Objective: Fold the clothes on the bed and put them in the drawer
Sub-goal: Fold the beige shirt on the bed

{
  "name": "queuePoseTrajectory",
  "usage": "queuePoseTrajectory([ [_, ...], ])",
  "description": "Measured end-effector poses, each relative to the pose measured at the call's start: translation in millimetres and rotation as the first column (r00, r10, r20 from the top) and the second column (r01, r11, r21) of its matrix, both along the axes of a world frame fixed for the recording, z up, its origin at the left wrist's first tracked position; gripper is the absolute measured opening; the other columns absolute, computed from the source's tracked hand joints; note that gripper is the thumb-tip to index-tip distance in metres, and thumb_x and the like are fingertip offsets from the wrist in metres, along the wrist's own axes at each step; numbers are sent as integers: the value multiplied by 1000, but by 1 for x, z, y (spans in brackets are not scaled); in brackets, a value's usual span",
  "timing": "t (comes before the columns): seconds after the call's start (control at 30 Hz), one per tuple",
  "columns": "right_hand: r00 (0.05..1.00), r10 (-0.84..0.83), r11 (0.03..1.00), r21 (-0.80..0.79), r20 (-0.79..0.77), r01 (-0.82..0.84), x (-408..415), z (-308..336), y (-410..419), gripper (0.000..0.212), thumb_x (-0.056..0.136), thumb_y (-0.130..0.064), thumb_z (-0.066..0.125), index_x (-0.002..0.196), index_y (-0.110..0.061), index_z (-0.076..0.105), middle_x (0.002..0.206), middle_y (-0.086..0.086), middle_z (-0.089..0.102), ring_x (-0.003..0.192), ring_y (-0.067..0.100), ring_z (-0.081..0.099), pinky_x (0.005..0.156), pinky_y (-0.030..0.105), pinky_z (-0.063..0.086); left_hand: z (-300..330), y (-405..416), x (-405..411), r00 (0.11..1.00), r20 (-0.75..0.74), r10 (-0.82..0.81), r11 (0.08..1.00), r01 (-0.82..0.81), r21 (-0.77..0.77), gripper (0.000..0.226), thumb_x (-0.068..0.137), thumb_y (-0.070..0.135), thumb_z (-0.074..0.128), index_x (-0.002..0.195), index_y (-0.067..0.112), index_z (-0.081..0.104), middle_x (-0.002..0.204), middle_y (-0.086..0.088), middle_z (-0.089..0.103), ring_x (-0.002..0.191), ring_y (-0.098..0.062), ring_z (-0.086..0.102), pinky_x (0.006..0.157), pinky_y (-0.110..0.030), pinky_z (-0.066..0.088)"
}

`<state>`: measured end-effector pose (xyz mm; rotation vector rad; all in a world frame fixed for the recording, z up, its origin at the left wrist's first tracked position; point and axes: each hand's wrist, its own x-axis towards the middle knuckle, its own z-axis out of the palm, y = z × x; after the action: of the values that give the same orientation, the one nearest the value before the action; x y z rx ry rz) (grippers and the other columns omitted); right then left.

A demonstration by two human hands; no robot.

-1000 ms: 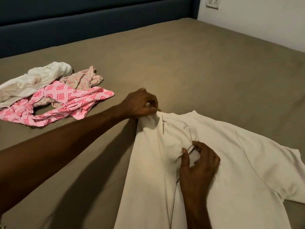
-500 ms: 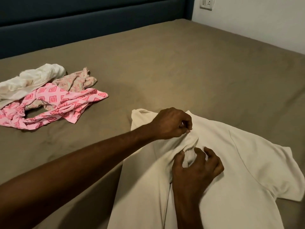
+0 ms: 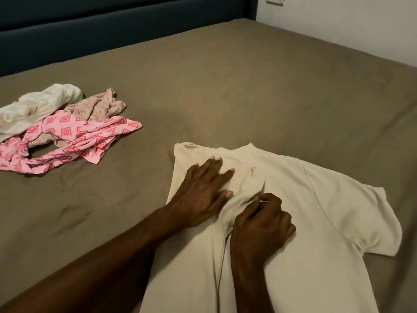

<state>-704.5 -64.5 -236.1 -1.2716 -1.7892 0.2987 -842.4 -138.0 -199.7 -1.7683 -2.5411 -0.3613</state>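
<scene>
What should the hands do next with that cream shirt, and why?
Probably smooth the bunched cloth flat. The left hand presses open on the folded-in side of the cream shirt, the right hand pinches a ridge beside it, and the other sleeve lies unfolded.

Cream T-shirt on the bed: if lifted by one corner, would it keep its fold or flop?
The cream T-shirt probably flops: it bunches into soft ridges beside the right hand. It likely slides little, since the left hand flattens it against the bed.
</scene>
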Motion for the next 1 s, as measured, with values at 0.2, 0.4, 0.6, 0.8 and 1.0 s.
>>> queuePoseTrajectory([
  [0.2, 994, -33, 998, -56, 107, 39, -5, -2, 0, 20, 98, -27, 65, 107, -10, 58, 84, 15, 68, 83, 39, 58, 79, 45, 36, -21, -12, -3, 1000, -13, 7, 1000, -7, -12, 67, 105, 63, 25, 163, 39, 2, 171, -4, -10, 157, -19, -13, 124, -53, 13],
  [0.4, 1000, -13, 995, -96, 24, 15, -4, -1, 3, 13, 94, -7, 51, 102, -12, 61, 86, 14, 68, 86, 40, 57, 82, 48, 40, 5, -33, 21, 997, 79, 26, 999, -29, 37, 79, 102, 65, 36, 164, 31, 0, 171, -1, -12, 157, -16, -14, 122, -58, 16],
  [0.6, 996, 33, 986, -165, 80, -19, -1, -1, 1, 18, 85, -9, 49, 96, -13, 63, 91, 12, 65, 91, 38, 56, 86, 48, 38, 22, -156, 147, 978, 196, 64, 998, -59, -30, 93, 96, 77, 35, 162, 29, -9, 170, 3, -19, 155, -14, -21, 127, -51, -2],
  [0.8, 994, 97, 942, -317, -50, -108, 10, 20, 1, 21, 87, -6, 53, 100, -10, 69, 99, 12, 72, 101, 39, 57, 91, 45, 38, 11, -235, 202, 987, 108, 115, 988, -102, -120, 89, 95, 82, 20, 163, 30, -6, 171, -2, -13, 156, -17, -17, 125, -55, 3],
  [1.0, 923, 268, 752, -540, -275, -379, 57, 56, 7, 34, 84, -3, 48, 102, -17, 73, 106, 1, 73, 105, 23, 68, 90, 33, 53, 8, -271, 269, 999, 32, 26, 991, -21, -130, 89, 98, 77, 23, 164, 21, 5, 171, -14, -3, 158, -28, -7, 122, -64, 7],
])
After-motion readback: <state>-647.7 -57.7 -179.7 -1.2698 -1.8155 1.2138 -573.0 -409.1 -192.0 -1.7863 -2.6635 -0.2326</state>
